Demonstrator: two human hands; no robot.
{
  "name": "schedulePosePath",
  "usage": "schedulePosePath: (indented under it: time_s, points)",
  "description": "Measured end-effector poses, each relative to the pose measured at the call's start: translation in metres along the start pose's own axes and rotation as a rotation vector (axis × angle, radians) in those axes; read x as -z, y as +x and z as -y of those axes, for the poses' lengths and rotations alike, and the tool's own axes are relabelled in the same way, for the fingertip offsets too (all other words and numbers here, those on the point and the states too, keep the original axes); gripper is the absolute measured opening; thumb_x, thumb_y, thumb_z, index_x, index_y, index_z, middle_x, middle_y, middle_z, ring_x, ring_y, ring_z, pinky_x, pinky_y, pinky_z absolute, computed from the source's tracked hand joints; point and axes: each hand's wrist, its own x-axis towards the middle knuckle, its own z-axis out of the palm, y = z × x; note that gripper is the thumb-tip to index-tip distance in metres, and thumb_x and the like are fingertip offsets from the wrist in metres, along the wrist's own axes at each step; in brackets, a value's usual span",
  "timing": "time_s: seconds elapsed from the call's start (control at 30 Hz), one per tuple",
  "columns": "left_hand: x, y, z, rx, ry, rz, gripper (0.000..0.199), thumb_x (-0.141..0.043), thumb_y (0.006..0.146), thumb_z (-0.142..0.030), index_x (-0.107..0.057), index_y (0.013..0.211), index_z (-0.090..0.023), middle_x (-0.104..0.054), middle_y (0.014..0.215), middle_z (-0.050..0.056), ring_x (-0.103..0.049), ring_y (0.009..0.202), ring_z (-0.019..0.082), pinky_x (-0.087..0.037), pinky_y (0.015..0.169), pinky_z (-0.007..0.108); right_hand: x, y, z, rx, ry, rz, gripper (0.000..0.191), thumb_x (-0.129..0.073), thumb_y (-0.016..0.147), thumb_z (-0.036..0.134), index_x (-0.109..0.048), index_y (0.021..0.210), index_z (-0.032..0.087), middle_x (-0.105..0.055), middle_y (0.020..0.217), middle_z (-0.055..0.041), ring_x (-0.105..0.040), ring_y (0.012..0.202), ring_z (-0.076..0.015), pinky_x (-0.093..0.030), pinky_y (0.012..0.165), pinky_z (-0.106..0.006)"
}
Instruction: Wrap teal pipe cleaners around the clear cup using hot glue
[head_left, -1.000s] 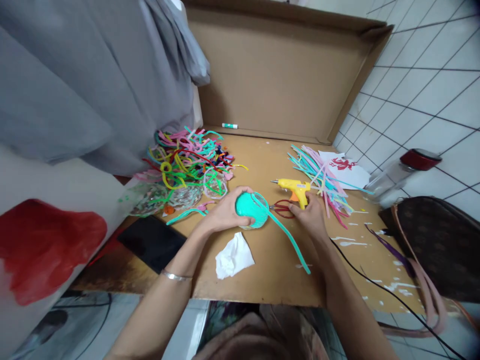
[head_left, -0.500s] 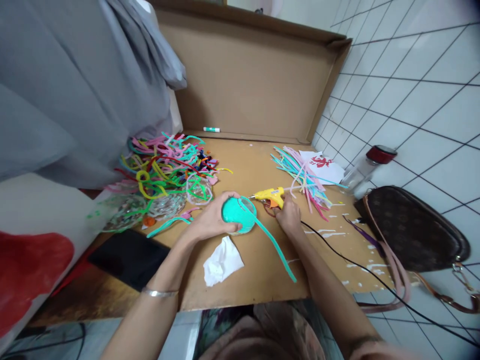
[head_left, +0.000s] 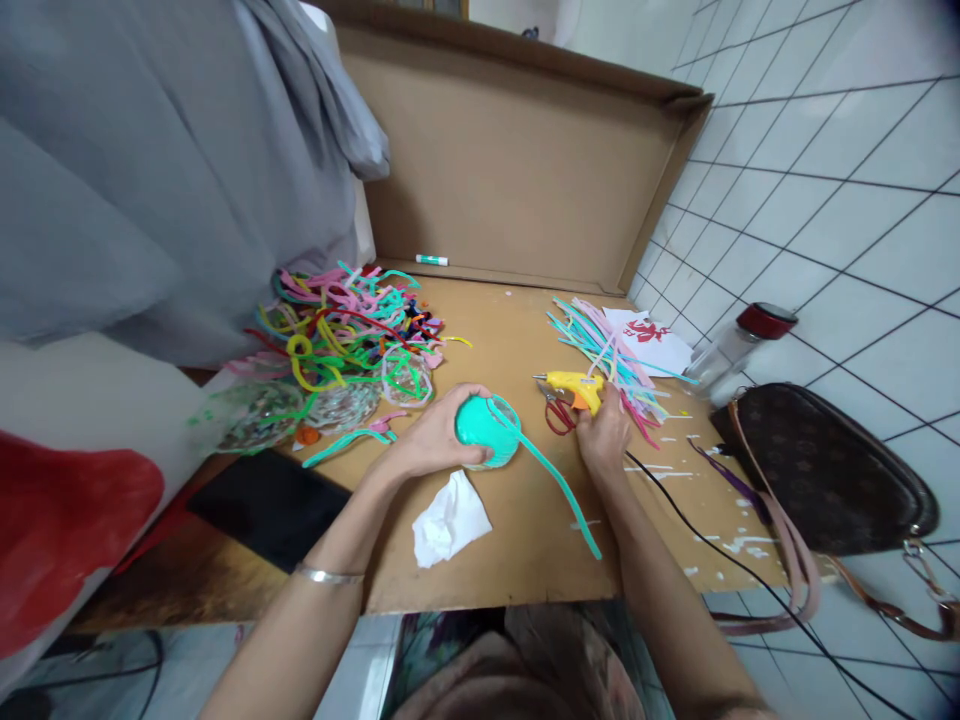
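Note:
My left hand [head_left: 442, 435] is wrapped round the left side of a rounded form covered in turquoise pipe cleaner [head_left: 475, 430]. One loose turquoise strand trails from its right side down toward me. My right hand [head_left: 604, 436] grips a yellow hot glue gun [head_left: 574, 388] by its handle, the nozzle pointing left and standing apart from the form. Red-handled scissors [head_left: 558, 414] lie on the table just under the glue gun. A crumpled white tissue [head_left: 452, 520] is on the table below my left hand.
A tangled heap of coloured pipe cleaners [head_left: 352, 325] lies at the left, near a black flat object [head_left: 268, 508]. Straight pipe cleaners [head_left: 600, 345], a clear bottle [head_left: 721, 360] and a brown handbag [head_left: 832, 470] are at the right. Behind stands a cardboard wall [head_left: 517, 160]. A black cord [head_left: 697, 535] crosses the right side.
My right hand has drawn the glue gun to the right, away from the turquoise form, and the scissors now show more. My left hand keeps its hold on the form.

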Motion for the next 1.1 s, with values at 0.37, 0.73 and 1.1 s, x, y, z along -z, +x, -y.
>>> schedulePosePath:
  time_s: [0.37,0.73,1.1]
  points:
    - [0.001,0.0,-0.002,0.021,0.069,0.018,0.07,-0.072,0.059,-0.034,-0.049,0.123,-0.019,-0.058,0.124,0.008,-0.058,0.112,0.029,-0.047,0.1,0.042,0.0,-0.006,0.012,-0.03,-0.133,0.193,0.05,-0.054,0.087,0.021,-0.048,0.136,0.014,-0.07,0.109,-0.0151,-0.067,0.095,-0.0268,-0.045,0.077,-0.033]
    - [-0.002,0.0,0.004,-0.025,-0.004,-0.007,0.068,-0.074,0.059,-0.031,-0.05,0.122,-0.021,-0.059,0.124,0.007,-0.058,0.111,0.028,-0.047,0.102,0.044,0.019,-0.02,-0.015,-0.062,-0.019,-0.053,0.061,-0.049,0.081,0.037,-0.049,0.137,0.011,-0.068,0.114,-0.0187,-0.065,0.096,-0.0318,-0.047,0.078,-0.039]
    - [0.002,0.003,0.01,0.002,-0.057,-0.024,0.072,-0.075,0.058,-0.03,-0.05,0.125,-0.021,-0.059,0.121,0.006,-0.059,0.105,0.026,-0.05,0.095,0.04,0.017,0.014,0.026,0.06,0.233,-0.119,0.059,-0.054,0.072,0.067,-0.067,0.097,0.015,-0.07,0.087,-0.0137,-0.059,0.077,-0.0277,-0.044,0.07,-0.037]
